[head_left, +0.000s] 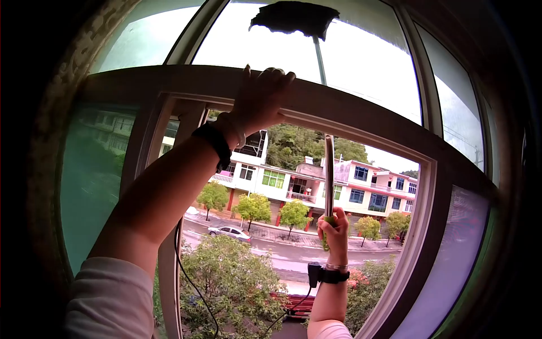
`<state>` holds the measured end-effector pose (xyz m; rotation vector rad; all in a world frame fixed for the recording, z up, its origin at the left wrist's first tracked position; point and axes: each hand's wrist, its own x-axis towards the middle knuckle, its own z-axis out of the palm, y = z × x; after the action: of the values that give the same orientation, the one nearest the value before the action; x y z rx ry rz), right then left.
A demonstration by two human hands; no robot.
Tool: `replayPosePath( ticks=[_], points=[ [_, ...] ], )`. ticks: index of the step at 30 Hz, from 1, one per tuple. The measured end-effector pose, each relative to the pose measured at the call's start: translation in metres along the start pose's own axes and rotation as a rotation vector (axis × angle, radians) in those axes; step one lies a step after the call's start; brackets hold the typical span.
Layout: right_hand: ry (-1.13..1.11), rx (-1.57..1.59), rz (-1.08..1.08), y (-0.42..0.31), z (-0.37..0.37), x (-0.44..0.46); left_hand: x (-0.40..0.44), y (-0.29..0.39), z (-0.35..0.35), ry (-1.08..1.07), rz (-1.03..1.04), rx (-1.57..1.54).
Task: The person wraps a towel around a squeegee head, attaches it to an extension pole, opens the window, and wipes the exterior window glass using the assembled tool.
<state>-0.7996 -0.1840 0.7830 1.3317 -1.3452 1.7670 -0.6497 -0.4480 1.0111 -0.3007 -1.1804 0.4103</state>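
My left hand [261, 95] reaches up and grips the horizontal bar of the window frame [361, 121], its fingers hooked over the top edge. Through the open window my right hand [337, 237] stretches outside, wrapped around the green grip of a long-handled mop [329, 175]. The metal pole stands nearly upright and passes behind the bar. Its dark, ragged-edged mop pad [296, 18] shows through the upper glass pane [248, 51], on the outer side. Whether the pad presses against the glass, I cannot tell.
Side panes [93, 186] flank the opening. A black cable [195, 282] hangs by the left jamb, and a small black device [314, 274] sits at my right wrist. Below outside are a leafy tree [226, 282], a street with a silver car [230, 233], and buildings opposite.
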Motion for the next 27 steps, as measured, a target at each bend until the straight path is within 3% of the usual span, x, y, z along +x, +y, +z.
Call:
replayPosePath(
  ticks=[8, 12, 16, 19, 23, 24, 27],
  points=[
    [0.306, 0.007, -0.017, -0.016, -0.052, -0.067, -0.004, 0.001, 0.003, 0.018, -0.006, 0.008],
    [0.346, 0.003, -0.060, -0.010, -0.068, -0.080, -0.005, 0.000, 0.004, 0.050, 0.007, -0.003],
    [0.225, 0.063, -0.030, 0.001, -0.058, -0.069, -0.005, -0.001, 0.003, 0.049, 0.012, -0.032],
    [0.128, 0.069, 0.158, 0.002, -0.045, -0.048, -0.005, -0.002, 0.004, 0.036, 0.016, -0.038],
    [0.237, 0.111, 0.267, 0.034, -0.061, -0.026, -0.005, 0.000, 0.005, 0.011, 0.000, -0.046],
    [0.384, 0.206, 0.311, 0.034, -0.058, -0.022, -0.005, -0.001, 0.006, 0.025, 0.012, -0.047],
    [0.508, -0.043, 0.252, 0.050, -0.067, -0.011, -0.005, -0.001, 0.003, -0.007, 0.014, -0.064]
  ],
)
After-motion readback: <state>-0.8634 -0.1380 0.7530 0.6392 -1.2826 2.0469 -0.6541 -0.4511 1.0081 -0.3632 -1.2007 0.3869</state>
